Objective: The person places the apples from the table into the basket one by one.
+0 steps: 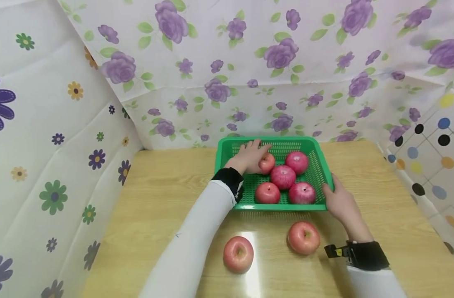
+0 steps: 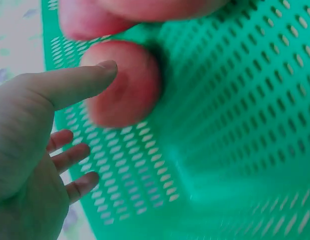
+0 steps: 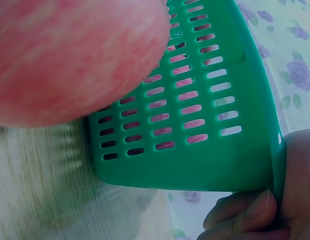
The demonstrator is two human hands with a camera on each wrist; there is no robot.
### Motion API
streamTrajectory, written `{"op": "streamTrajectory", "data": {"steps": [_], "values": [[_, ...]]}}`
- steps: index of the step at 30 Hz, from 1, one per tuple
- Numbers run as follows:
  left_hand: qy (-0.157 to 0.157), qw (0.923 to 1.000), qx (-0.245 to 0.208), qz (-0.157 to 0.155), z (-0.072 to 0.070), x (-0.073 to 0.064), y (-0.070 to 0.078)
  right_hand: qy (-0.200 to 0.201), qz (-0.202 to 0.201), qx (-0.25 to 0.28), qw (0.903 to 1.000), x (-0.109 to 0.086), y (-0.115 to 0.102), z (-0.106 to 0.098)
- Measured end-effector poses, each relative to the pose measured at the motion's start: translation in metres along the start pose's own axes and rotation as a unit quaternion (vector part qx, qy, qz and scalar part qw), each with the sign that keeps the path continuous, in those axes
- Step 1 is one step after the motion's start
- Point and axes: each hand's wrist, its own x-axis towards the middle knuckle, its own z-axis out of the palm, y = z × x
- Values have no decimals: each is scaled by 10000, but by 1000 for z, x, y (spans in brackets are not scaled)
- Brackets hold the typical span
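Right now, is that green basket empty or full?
Partly full: the green basket has five apples visible inside, with bare mesh showing around them. Two more apples lie outside on the table.

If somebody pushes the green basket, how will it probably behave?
The green basket would probably slide rather than tip, being wide and low. Its perforated walls may flex slightly. The round apples inside might roll.

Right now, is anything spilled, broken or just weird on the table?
Nothing looks spilled or broken. Maybe a bit odd: two apples sit loose on the wooden table, on the near side of the green basket, while five other apples show inside it.
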Motion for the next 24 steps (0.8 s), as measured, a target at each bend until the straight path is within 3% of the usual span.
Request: {"op": "streamTrajectory", "data": {"steps": [4, 9, 14, 19, 24], "values": [[103, 9998, -177, 11, -21, -12, -10, 42, -14, 27, 10000, 2, 0, -6], [566, 9955, -736, 174, -42, -33, -17, 239, -52, 69, 9997, 4, -3, -13], [1062, 9873, -1119, 377, -42, -54, -25, 63, 0, 117, 9999, 2, -4, -10], [1743, 9684, -1738, 409, -42, -83, -34, 81, -94, 105, 9999, 2, -6, -5], [1978, 9556, -2163, 287, -41, -119, -44, -69, -28, 55, 10000, 0, -5, -2]]}}
